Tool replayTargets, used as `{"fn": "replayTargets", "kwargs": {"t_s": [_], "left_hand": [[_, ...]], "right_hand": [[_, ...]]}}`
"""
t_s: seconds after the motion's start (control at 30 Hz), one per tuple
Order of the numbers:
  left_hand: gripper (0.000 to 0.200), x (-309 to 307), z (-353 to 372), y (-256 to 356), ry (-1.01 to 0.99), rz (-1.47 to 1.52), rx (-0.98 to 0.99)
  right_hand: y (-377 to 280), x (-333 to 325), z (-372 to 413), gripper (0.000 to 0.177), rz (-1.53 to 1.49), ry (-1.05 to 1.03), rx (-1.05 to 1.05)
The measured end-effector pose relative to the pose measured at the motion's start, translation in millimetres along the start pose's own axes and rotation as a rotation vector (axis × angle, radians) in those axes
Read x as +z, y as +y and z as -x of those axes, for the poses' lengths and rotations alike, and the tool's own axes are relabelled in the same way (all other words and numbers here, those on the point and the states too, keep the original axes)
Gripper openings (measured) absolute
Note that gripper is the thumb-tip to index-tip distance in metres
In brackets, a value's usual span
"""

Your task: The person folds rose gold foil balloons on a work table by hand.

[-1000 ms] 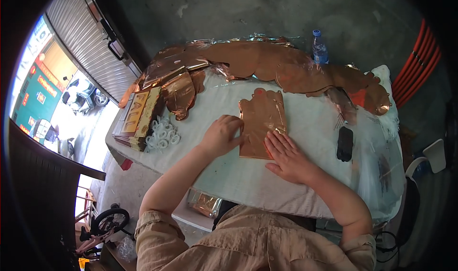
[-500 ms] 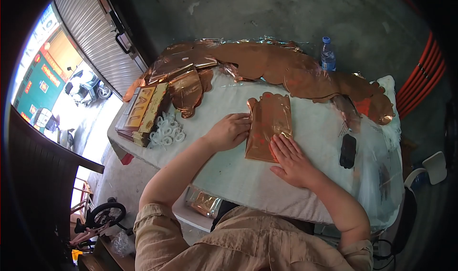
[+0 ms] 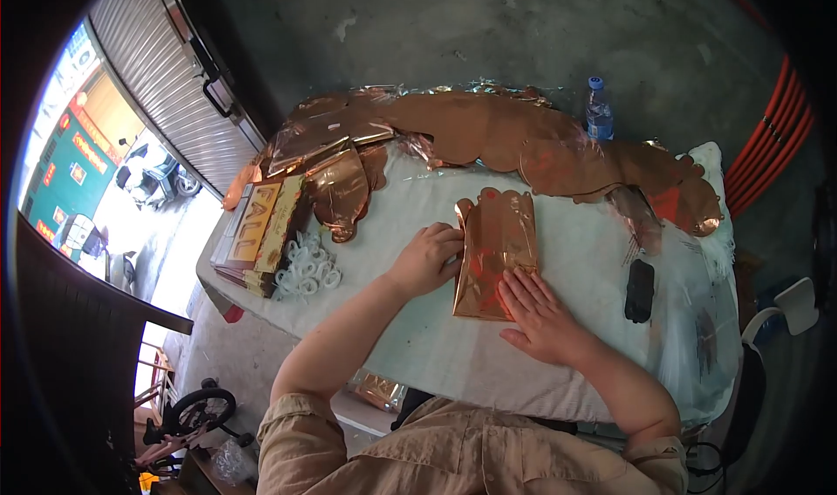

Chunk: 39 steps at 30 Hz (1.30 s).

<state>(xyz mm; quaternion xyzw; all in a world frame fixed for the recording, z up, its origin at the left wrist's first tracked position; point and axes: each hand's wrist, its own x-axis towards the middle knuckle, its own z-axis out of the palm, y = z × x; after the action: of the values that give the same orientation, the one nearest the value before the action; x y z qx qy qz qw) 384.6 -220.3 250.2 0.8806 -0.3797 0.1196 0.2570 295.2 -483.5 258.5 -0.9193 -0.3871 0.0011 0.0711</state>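
Observation:
A folded copper-coloured foil balloon, flat with a scalloped top edge, lies on the cloth-covered table in front of me. My left hand is closed at its left edge, fingers curled and partly hidden, seeming to pinch the foil. Pressed flat over the lower right of the foil is my right hand, its fingers stretched out. More copper foil balloons are spread along the far side of the table.
A stack of printed packages marked "FALL" stands at the table's left, beside a heap of white plastic rings. To the right lies a dark oblong object. A water bottle stands at the back, and clear plastic covers the right edge.
The view has shifted slightly, so the table sits lower in it. Both hands keep nearly the same places on the foil.

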Motion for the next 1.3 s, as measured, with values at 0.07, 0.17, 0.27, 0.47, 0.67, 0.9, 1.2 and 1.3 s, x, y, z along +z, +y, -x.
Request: {"fn": "replayTargets", "kwargs": {"t_s": [0.07,0.17,0.27,0.47,0.67,0.9,1.2,1.3], "left_hand": [[0.029,1,1,2,0.018,-0.020,-0.004],[0.024,-3,-5,10,0.071,-0.020,-0.010],[0.021,-3,-2,10,0.030,-0.006,-0.019],[0.019,0,2,18,0.036,0.019,-0.075],[0.024,6,8,35,0.163,0.063,-0.165],[0.030,9,8,35,0.106,-0.077,-0.103],[0.027,11,6,43,0.129,-0.157,-0.085],[0.027,13,10,43,0.096,-0.184,-0.105]], "right_hand": [[1,0,0,0.074,0.002,0.013,-0.005],[2,-2,1,0.075,0.004,0.035,-0.019],[1,0,3,0.075,0.015,0.066,-0.029],[3,2,0,0.074,-0.074,0.046,-0.026],[6,9,-4,0.075,-0.123,0.045,-0.032],[9,13,-6,0.074,-0.122,0.071,-0.049],[14,9,-5,0.074,-0.132,0.077,-0.058],[13,7,-3,0.076,-0.158,0.022,-0.061]]}}
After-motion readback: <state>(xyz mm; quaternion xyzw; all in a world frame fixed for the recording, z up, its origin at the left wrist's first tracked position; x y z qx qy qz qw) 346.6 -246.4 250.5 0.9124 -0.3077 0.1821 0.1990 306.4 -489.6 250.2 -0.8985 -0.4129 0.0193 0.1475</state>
